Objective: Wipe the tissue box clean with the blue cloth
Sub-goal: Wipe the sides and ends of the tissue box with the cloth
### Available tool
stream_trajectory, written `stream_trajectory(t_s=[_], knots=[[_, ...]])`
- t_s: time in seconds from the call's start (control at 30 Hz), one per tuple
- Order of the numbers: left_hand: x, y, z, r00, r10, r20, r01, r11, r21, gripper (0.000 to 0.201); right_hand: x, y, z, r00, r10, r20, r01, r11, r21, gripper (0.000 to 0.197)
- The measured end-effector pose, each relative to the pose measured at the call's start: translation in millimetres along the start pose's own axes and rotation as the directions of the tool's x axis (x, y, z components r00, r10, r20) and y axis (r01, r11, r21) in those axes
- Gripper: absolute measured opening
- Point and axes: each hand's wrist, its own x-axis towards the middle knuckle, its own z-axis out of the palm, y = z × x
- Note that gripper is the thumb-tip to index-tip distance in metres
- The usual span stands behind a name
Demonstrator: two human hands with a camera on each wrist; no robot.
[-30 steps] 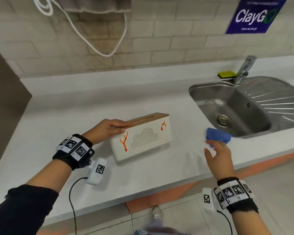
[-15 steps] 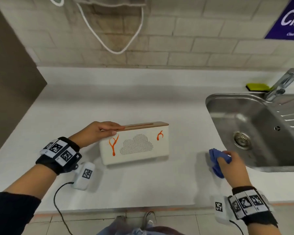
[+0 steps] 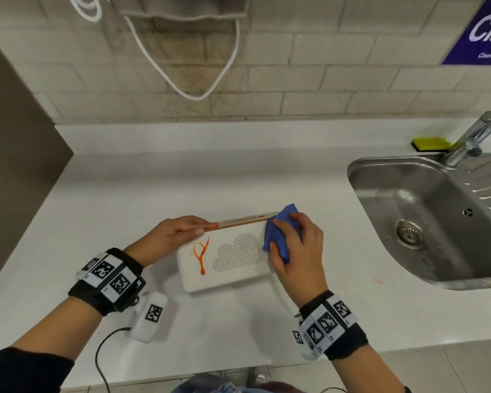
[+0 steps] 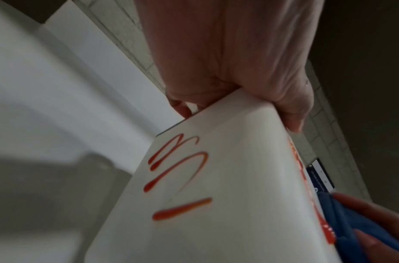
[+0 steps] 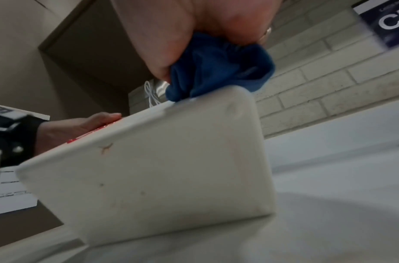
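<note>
A white tissue box (image 3: 227, 265) with a wooden lid and a dotted cloud pattern stands on the white counter (image 3: 125, 199). Orange-red sauce streaks mark its front left (image 3: 200, 253) and its left end (image 4: 178, 170). My left hand (image 3: 176, 232) grips the box's top left corner, thumb on the front edge and fingers behind. My right hand (image 3: 292, 245) holds the bunched blue cloth (image 3: 278, 236) against the box's upper right front corner. The right wrist view shows the cloth (image 5: 216, 71) pressed on that top edge of the box (image 5: 160, 169).
A steel sink (image 3: 425, 217) with a tap (image 3: 471, 137) lies at the right, a yellow-green sponge (image 3: 431, 143) behind it. A brown cabinet side (image 3: 14, 154) borders the counter on the left. A white cable (image 3: 182, 66) hangs on the tiled wall.
My right hand picked the blue cloth up from beside the sink and carried it left onto the box's right front corner. The left hand kept hold of the box.
</note>
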Motion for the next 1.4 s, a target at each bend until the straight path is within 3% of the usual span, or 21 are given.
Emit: stream_trajectory(t_s=[0.1,0.2,0.33,0.53,0.6,0.67,0.73,0.8,0.93,1.03,1.13,1.27,1.4], knots=[[2,-6,-2,1.0,-0.017,0.01,0.018,1.0,-0.014,0.024,2,1,8,1.0,-0.012,-0.028,0.009,0.996,-0.083,0.039],[2,-5,-4,0.999,0.004,0.037,-0.003,0.999,-0.039,0.04,6,5,9,0.997,-0.062,-0.042,0.055,0.988,-0.142,0.045],[5,-4,-4,1.0,0.012,0.019,-0.012,0.999,-0.042,0.025,0,16,7,0.993,-0.117,-0.026,0.109,0.972,-0.206,0.048],[4,-11,-5,0.999,0.034,-0.004,-0.034,0.999,0.008,0.025,-33,58,-41,0.982,-0.073,0.173,0.134,0.918,-0.373,0.038],[2,-12,-5,0.998,0.064,-0.005,-0.063,0.994,0.095,0.029,-25,45,-61,0.993,-0.04,0.107,0.07,0.955,-0.287,0.033],[1,-9,-4,0.998,0.059,-0.011,-0.058,0.995,0.083,0.035,-13,14,-65,1.0,-0.012,0.027,0.013,0.998,-0.064,0.027],[-1,-4,-3,0.999,0.041,-0.021,-0.04,0.999,0.036,0.039,-5,-23,-51,0.996,-0.074,-0.058,0.08,0.992,0.099,0.033],[-2,-2,-2,0.999,0.027,-0.025,-0.027,0.999,0.02,0.045,-2,-49,-23,0.974,-0.225,-0.009,0.224,0.966,0.132,0.041],[0,-7,-7,1.0,0.01,0.025,-0.01,1.0,-0.011,0.06,6,-71,31,0.87,-0.466,0.161,0.442,0.882,0.162,0.033],[1,-7,-10,0.999,-0.014,0.041,0.017,0.996,-0.088,0.078,8,-67,57,0.852,-0.46,0.25,0.441,0.888,0.132,0.033],[0,-4,-12,0.996,-0.036,0.078,0.046,0.99,-0.132,0.083,3,-64,73,0.849,-0.433,0.304,0.426,0.9,0.094,0.045],[1,1,-15,0.992,-0.037,0.118,0.053,0.989,-0.136,0.081,7,-66,74,0.865,-0.411,0.288,0.379,0.911,0.164,0.04],[5,-2,-17,0.991,-0.055,0.12,0.063,0.995,-0.071,0.074,7,-62,70,0.842,-0.413,0.347,0.332,0.904,0.269,0.03]])
